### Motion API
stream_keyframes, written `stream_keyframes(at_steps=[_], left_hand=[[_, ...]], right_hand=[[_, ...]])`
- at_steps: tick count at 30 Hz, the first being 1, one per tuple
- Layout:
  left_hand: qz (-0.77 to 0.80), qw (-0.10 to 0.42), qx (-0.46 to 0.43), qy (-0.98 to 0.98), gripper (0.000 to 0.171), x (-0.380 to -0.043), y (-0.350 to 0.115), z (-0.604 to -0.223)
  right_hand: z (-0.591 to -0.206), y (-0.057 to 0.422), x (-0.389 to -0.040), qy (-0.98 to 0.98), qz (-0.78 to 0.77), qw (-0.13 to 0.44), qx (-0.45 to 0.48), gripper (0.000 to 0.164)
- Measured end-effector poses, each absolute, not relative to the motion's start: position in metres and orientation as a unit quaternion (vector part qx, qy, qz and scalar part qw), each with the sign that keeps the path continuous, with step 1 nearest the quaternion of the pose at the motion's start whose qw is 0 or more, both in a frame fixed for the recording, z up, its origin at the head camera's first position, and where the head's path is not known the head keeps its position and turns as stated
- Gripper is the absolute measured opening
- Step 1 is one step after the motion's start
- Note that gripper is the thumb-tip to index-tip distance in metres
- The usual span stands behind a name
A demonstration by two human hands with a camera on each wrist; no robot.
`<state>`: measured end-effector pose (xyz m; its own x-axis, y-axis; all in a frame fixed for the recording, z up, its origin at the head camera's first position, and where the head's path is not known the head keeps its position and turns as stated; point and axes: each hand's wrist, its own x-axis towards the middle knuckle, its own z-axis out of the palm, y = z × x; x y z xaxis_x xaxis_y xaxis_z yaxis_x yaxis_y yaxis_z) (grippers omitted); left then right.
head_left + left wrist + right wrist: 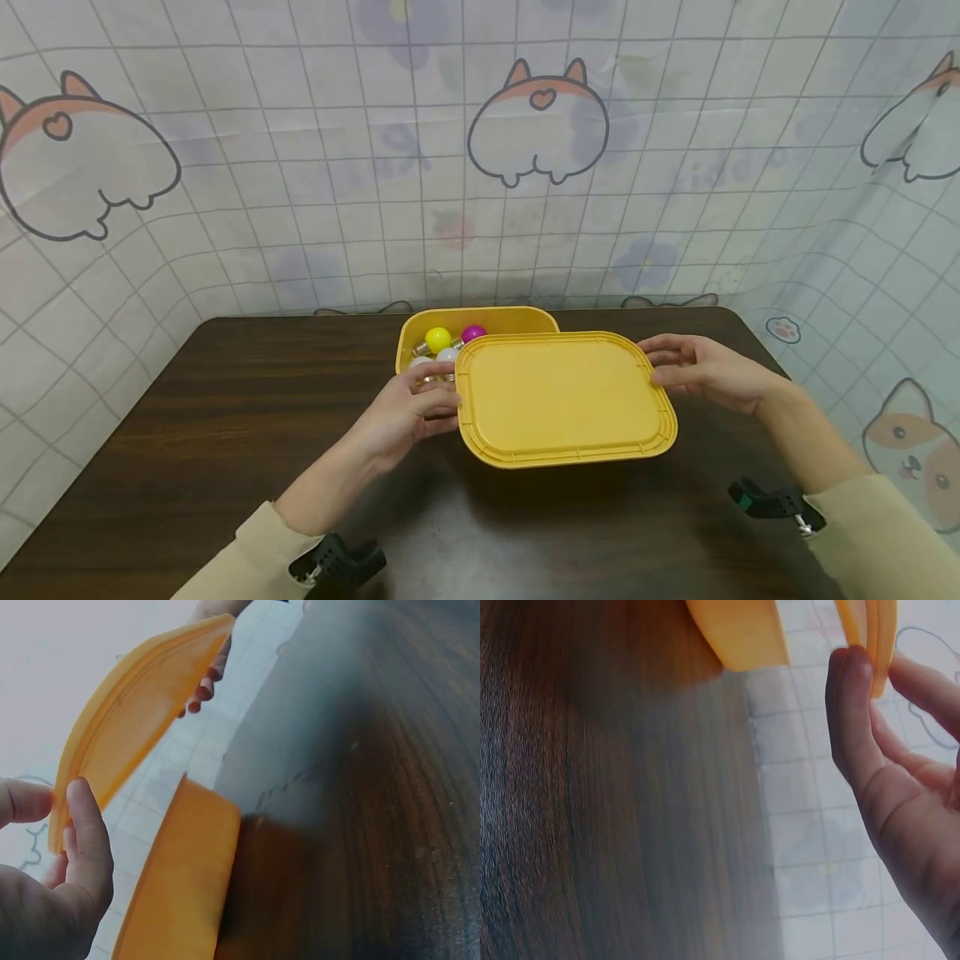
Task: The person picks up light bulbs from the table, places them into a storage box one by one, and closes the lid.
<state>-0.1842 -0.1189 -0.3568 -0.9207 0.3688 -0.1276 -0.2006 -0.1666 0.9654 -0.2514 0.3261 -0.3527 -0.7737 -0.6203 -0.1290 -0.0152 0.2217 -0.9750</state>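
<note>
A yellow lid (pixel 566 400) is held up above the table, tilted, in front of a yellow box (pixel 495 319). My left hand (pixel 401 412) pinches the lid's left edge between thumb and fingers, as the left wrist view shows. On the opposite edge, my right hand (pixel 708 371) pinches the lid's rim, which appears at the top of the right wrist view. Inside the box lie a yellow bulb (pixel 438 338), a magenta bulb (pixel 473 333) and white bulbs (pixel 447 355). The lid hides the box's right front part.
Box and hands are over a dark brown wooden table (pixel 225 433). A pale grid-patterned cloth (pixel 337 167) with cartoon animals hangs behind the table and along its sides. Each wrist carries a black camera mount (pixel 337 561).
</note>
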Motion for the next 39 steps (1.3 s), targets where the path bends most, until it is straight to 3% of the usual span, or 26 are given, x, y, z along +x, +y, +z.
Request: stream_keyframes(at_steps=[10, 39], left_hand=[[0.776, 0.168, 0.054, 0.605, 0.054, -0.193, -0.125, -0.350], [0.771, 0.174, 0.052, 0.610, 0.058, -0.220, -0.153, -0.336]], right_hand=[[-0.347, 0.312, -0.250, 0.740, -0.605, 0.218, -0.198, 0.054], [-0.343, 0.282, -0.263, 0.744, -0.614, 0.207, -0.163, 0.059]])
